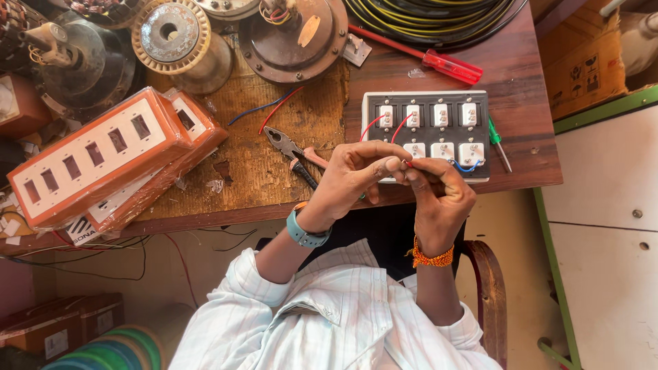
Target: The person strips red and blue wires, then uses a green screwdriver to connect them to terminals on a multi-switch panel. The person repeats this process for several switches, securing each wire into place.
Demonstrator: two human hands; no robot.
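- The left hand (353, 177), with a teal watch at the wrist, has thumb and forefinger pinched shut on the end of a thin red wire (408, 164).
- The right hand (439, 195), with an orange beaded band at the wrist, meets it from 3 o'clock; its fingertips are closed on the same red wire end, so both hands touch there.
- The wire end sits at the near edge of a white-framed black switch panel with rows of white switch backs (426, 133), which lies flat on the brown wooden table (521, 75).
- Two short red wire loops (373, 125) rise from the panel's top row, at 12 o'clock from the left hand; a blue wire loop (468, 166) lies on the lower row, at 1 o'clock from the right hand.
- A pair of pliers with black and pink handles (293, 154) rests on a woven brown mat (301, 116), just beside the left hand at 10 o'clock.
- A small green-handled screwdriver (497, 140) lies against the panel's edge at 3 o'clock.
- A red-handled screwdriver (425, 56) lies at 12 o'clock from the panel, near a coil of black and yellow cable (432, 17).
- Stacked orange and white switch boxes with rectangular cut-outs (103, 154) lie well apart at 9 o'clock.
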